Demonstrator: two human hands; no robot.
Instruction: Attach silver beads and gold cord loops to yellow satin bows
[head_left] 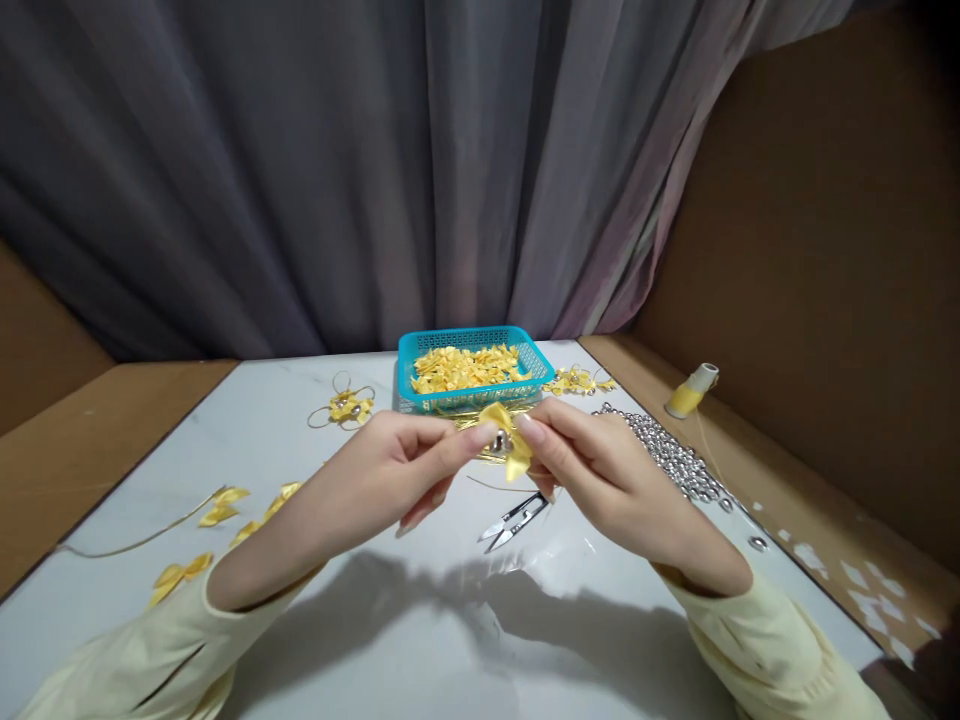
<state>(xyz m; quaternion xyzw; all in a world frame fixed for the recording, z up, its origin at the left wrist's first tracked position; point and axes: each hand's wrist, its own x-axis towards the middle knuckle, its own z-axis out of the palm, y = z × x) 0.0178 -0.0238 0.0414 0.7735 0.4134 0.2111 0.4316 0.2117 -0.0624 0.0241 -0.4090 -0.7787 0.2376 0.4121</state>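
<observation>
Both your left hand point(405, 455) and right hand point(600, 470) pinch the yellow ribbon bow point(514, 442) above the snips point(517, 520); hold fingertips close to its centre, folds even.

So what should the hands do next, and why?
Probably the right hand should pick up the scissors: it and the left hand pinch the bow, a thin thread seems to trail under it, and the scissors lie just below.

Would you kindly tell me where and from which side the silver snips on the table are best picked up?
Probably by the joined handle end, from the right: the snips lie flat, open tips pointing left toward the person, beside the right hand, which pinches a yellow bow.
</observation>
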